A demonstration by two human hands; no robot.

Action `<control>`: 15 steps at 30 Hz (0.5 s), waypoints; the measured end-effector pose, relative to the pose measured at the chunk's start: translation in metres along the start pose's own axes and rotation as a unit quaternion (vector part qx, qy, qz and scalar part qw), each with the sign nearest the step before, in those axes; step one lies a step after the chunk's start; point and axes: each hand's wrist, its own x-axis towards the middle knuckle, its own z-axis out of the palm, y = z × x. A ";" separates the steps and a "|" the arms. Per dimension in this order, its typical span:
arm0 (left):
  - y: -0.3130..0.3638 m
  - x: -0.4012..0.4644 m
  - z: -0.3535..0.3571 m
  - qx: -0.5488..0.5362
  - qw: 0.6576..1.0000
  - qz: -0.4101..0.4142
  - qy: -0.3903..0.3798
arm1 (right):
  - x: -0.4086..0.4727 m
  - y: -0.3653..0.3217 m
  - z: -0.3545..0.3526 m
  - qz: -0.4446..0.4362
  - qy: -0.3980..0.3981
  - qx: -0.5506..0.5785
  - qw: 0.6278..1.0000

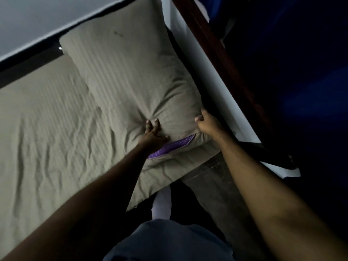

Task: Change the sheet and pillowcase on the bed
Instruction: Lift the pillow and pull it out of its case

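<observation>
Both hands are laid on a striped beige pillowcase (131,76): left hand (153,137) pressed flat, right hand (206,124) gripping its edge, upon a wrinkled beige bed sheet (47,132).

Dim, murky room, right side near black, soft motion blur

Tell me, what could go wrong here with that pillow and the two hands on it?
The pillow hangs partly over the near edge of the bed, so a pull could tip it to the floor. The right hand pinches only the pillowcase corner while the left hand presses flat; the cloth might slip from that grip. The purple inner pillow already shows at the opening and could bunch up.
</observation>
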 end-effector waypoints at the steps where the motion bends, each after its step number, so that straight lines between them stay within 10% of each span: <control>1: -0.004 0.007 0.002 -0.005 1.000 -0.022 -0.008 | 0.009 0.005 0.004 -0.001 -0.008 0.001 1.000; 7: -0.021 0.032 0.013 0.019 0.996 -0.079 -0.033 | 0.048 0.028 0.032 0.024 -0.008 -0.067 0.997; 15: -0.032 0.048 0.034 0.061 0.995 -0.076 0.011 | 0.083 0.051 0.047 0.063 -0.070 0.113 0.989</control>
